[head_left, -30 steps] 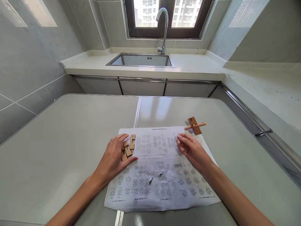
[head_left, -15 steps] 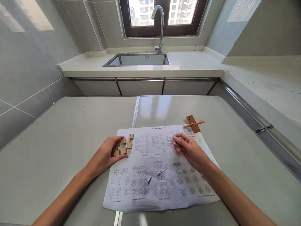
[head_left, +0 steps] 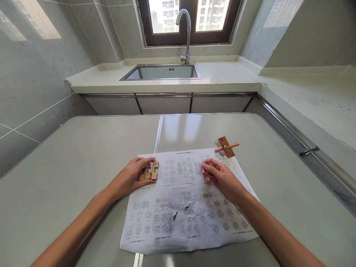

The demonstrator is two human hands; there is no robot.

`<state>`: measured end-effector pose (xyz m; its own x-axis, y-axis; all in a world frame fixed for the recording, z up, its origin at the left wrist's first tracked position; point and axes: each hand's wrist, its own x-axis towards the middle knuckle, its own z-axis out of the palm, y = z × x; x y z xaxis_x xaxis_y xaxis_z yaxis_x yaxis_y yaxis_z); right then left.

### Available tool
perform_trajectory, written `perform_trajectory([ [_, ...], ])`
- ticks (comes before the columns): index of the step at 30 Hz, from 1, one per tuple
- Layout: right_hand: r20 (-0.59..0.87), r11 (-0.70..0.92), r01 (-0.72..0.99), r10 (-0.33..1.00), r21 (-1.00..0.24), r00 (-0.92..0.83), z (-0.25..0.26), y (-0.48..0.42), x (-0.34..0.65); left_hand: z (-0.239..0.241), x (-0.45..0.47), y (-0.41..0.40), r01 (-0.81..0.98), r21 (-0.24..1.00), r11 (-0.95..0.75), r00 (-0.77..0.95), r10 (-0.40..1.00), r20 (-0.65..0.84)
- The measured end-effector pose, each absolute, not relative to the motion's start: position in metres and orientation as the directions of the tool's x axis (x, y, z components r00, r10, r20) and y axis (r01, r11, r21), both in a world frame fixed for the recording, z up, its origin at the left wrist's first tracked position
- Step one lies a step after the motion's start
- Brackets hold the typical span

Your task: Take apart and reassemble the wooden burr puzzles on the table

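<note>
At the paper's upper left edge, my left hand (head_left: 135,172) is closed around several notched wooden puzzle pieces (head_left: 148,175), with thumb and fingers at either end of the group. The rightmost notched piece (head_left: 155,170) has a dark mark on top and lies against the others. Parts of the group are hidden by the fingers. My right hand (head_left: 217,172) rests over the paper's upper right, its fingers curled together and nothing visible in them. Beyond it stands a cross-shaped wooden assembly (head_left: 226,147), a flat marked piece with a rod through it.
A creased sheet of printed diagrams (head_left: 178,237), torn in two spots, covers the near middle of the folding table (head_left: 69,155). Behind the table are a counter (head_left: 219,74), a sink (head_left: 164,72), a faucet (head_left: 188,37) and a window.
My left hand has slid the wooden pieces rightward, closing the gap to the separate notched piece, which is now within its grasp. The right hand stays nearly still. The view has shifted slightly.
</note>
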<state>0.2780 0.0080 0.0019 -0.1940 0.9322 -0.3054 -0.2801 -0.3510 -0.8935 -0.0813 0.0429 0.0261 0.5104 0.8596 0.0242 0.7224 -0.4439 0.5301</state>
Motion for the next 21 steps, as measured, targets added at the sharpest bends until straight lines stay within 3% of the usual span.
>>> perform_trajectory([
  [7, -0.256, -0.299, -0.212, 0.944, -0.93, -0.21, 0.001, 0.006, 0.275, 0.027, -0.059, 0.034, 0.686, 0.58, -0.44, 0.506, 0.861, 0.054],
  [11, -0.182, -0.205, -0.077, 0.955, -0.976, -0.232, 0.0, 0.002, 0.273, 0.025, -0.03, 0.028, 0.626, 0.628, -0.463, 0.548, 0.834, 0.068],
  [15, -0.016, 0.03, 0.173, 0.967, -0.985, -0.256, -0.005, 0.0, 0.272, 0.015, 0.004, 0.028, 0.57, 0.653, -0.498, 0.593, 0.8, 0.092],
  [18, 0.171, 0.291, 0.342, 0.925, -0.893, -0.338, -0.012, 0.001, 0.273, 0.006, 0.023, 0.029, 0.523, 0.641, -0.562, 0.632, 0.76, 0.151],
  [21, 0.245, 0.423, 0.419, 0.876, -0.803, -0.415, -0.018, 0.002, 0.275, 0.001, 0.033, 0.03, 0.5, 0.636, -0.588, 0.644, 0.743, 0.182],
])
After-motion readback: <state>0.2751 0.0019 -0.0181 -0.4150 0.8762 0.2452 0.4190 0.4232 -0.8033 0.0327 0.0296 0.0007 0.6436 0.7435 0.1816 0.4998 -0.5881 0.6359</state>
